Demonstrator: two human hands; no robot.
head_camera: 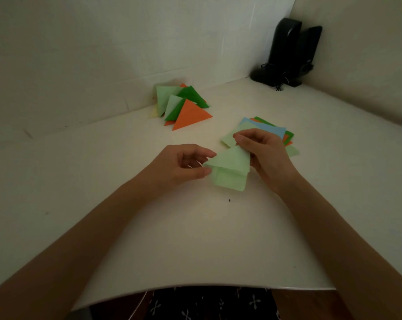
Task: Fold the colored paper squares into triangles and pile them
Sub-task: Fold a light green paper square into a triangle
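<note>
Dark patterned fabric [209,303] shows at 6 o'clock, below the near edge of the white tabletop [195,239]. Two bare forearms reach forward over that surface to its centre, where both hands hold one light green paper square [228,168], partly folded: an upper flap lies over the lower layer as a triangle, its apex toward 1 o'clock. Left hand [183,163] pinches the sheet's left corner between thumb and forefinger, remaining fingers curled. Right hand [262,153] pinches the upper right edge near the apex, fingers bent over the paper. At 2 o'clock from the hands, partly behind the right hand, a loose stack of unfolded squares [271,131] lies flat: light green, light blue, orange and dark green. At 11 o'clock, near the rear wall, lies the pile of folded triangles [181,105], overlapping, with an orange triangle [190,114] foremost. Black speakers [290,51] with a cable stand in the far corner at 1 o'clock. No containers are in view.
</note>
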